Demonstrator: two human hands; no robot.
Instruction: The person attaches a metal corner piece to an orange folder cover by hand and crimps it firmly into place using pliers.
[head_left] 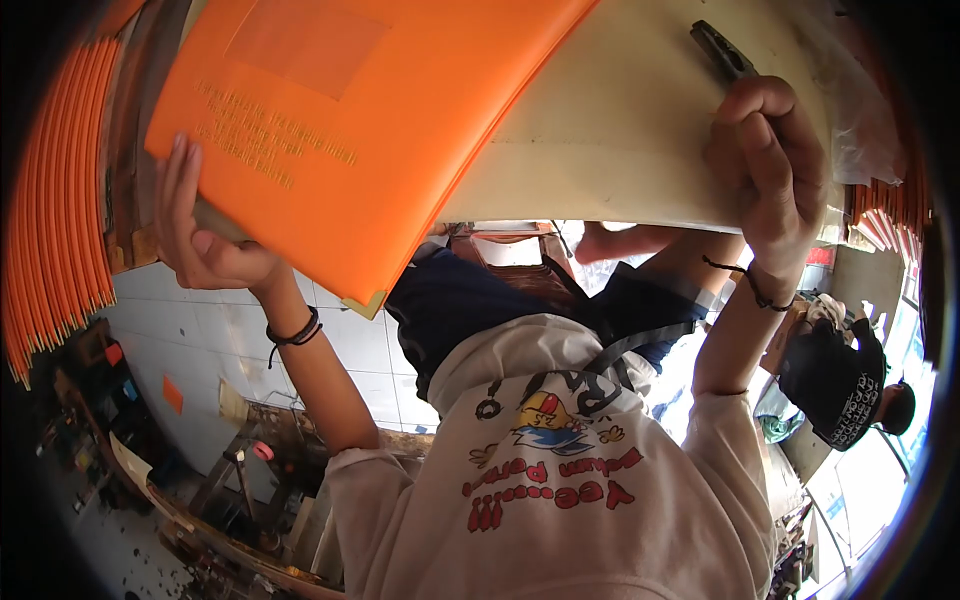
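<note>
An orange folder (330, 130) with gold lettering lies at the upper left, its near corner jutting past the table edge. That corner carries a gold metal cap (363, 303). My left hand (205, 225) is at the folder's left edge, fingers stretched out and fingertips touching it, thumb apart. On the right, my right hand (775, 165) is closed, index finger curled toward the thumb. Dark pliers (718, 48) stick out beyond its index finger, pointing to the upper left; their handles are hidden behind the hand. Whether the fingertips also pinch something small, I cannot tell.
A pale tabletop (590, 160) lies under the folder. Several orange folders with gold corners stand stacked (60, 200) at the far left. Clear plastic (875, 110) and another stack (890, 210) are at the right. A person in black (835, 380) is farther off at the right.
</note>
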